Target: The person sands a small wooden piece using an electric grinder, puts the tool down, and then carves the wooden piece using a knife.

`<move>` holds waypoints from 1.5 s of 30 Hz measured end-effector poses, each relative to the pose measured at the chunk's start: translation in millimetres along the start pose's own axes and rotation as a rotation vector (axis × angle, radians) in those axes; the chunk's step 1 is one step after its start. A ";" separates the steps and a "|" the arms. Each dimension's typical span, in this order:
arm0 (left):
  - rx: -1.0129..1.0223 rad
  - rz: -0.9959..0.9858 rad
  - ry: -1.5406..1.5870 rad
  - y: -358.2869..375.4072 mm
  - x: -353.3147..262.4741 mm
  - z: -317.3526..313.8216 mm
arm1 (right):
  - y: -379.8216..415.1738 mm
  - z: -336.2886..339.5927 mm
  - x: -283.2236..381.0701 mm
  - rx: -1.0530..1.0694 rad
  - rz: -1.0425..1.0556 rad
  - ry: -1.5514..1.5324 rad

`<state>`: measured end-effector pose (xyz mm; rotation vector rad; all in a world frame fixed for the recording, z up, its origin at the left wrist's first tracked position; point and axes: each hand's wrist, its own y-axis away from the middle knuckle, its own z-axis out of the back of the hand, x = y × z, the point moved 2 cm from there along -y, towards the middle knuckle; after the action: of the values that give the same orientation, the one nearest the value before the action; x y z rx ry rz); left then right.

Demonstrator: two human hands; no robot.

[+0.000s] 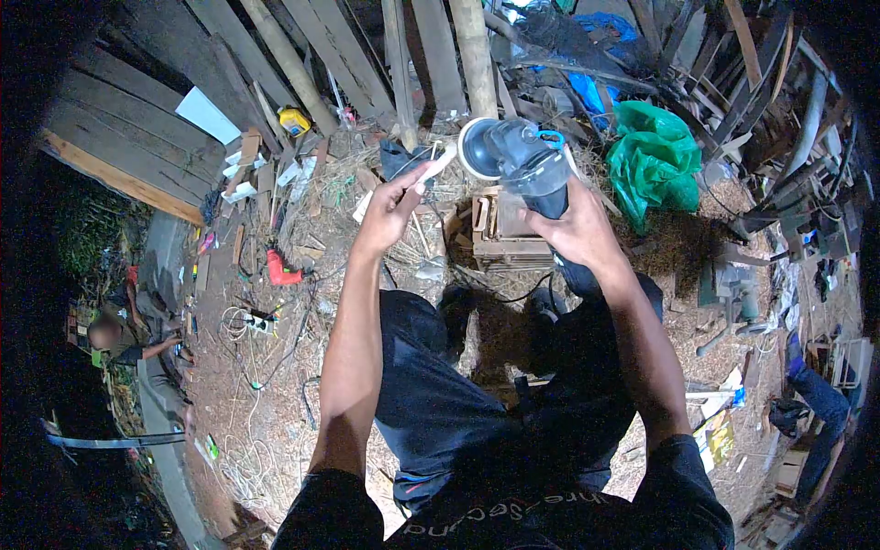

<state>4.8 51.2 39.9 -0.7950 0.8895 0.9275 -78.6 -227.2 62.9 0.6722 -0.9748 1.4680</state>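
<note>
My right hand (pixel 577 227) grips the dark body of an angle grinder (pixel 522 160), its round white disc (pixel 477 147) turned up and to the left. My left hand (pixel 396 203) pinches a small pale piece (pixel 438 163) held against the edge of the disc. A black cord (pixel 513 295) trails down from the grinder. Just beyond my hands, a small wooden box-like piece (pixel 500 234) sits on the straw-covered ground. My dark trousers (pixel 440 394) fill the lower middle.
Planks and poles (pixel 367 55) lean at the back. A green plastic bag (pixel 653 156) lies right. A red tool (pixel 280 270), a white power strip (pixel 255 321) and coiled cable lie on the left. Another person (pixel 128 344) sits at far left.
</note>
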 end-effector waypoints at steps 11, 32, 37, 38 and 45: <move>0.012 0.029 0.064 -1.6 8.5 0.4 | 0.9 0.3 -3.5 0.008 -0.002 -0.001; -0.009 0.182 0.262 -5.7 8.4 -2.4 | 4.1 -8.2 3.5 0.031 0.033 -0.047; 0.001 0.179 0.331 -7.5 19.7 1.7 | 0.0 -10.3 -1.7 0.001 0.048 0.008; -0.002 0.171 0.348 -6.3 21.2 2.1 | -0.4 -10.2 -2.6 0.000 0.041 0.018; -0.017 0.163 0.507 -8.3 20.0 -3.2 | -1.2 -8.1 -1.0 -0.012 0.008 0.037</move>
<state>17.8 51.7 22.3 -1.0051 1.4056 0.8886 -76.2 -220.7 58.4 0.6308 -0.9580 1.4760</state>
